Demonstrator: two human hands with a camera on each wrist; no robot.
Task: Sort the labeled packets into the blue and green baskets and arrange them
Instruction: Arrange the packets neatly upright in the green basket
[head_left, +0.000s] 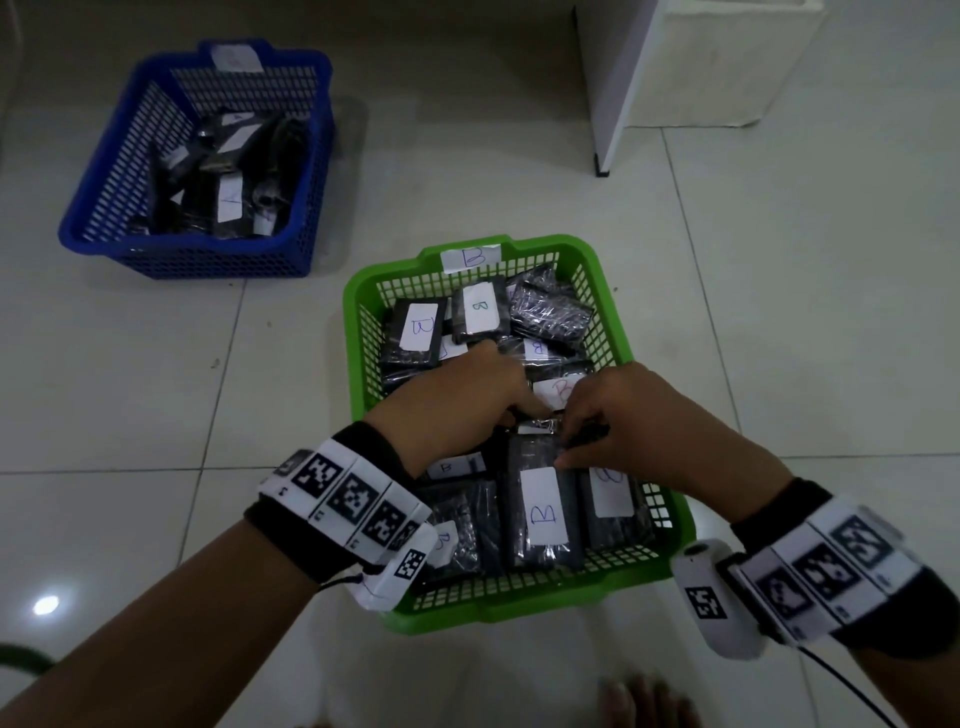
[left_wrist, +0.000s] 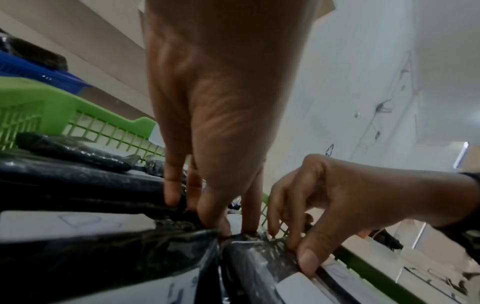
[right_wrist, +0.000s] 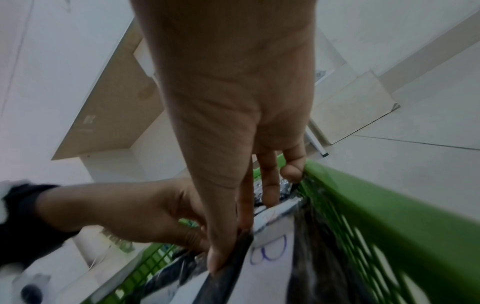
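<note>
The green basket (head_left: 566, 243), tagged B, holds several black packets with white B labels. My left hand (head_left: 522, 410) reaches into its middle, and its straight fingers (left_wrist: 210, 216) press down on the far ends of packets in the near row. My right hand (head_left: 569, 447) pinches the far end of a B packet (head_left: 613, 499) between thumb (right_wrist: 218, 259) and fingers, right beside another B packet (head_left: 543, 512). The blue basket (head_left: 291, 52) at the far left holds several black packets (head_left: 228, 200), one labeled A.
Both baskets stand on a white tiled floor (head_left: 779, 312). A white cabinet (head_left: 675, 67) stands at the far right. A foot (head_left: 639, 701) shows at the bottom edge, and a black cable (head_left: 852, 691) trails from my right wrist.
</note>
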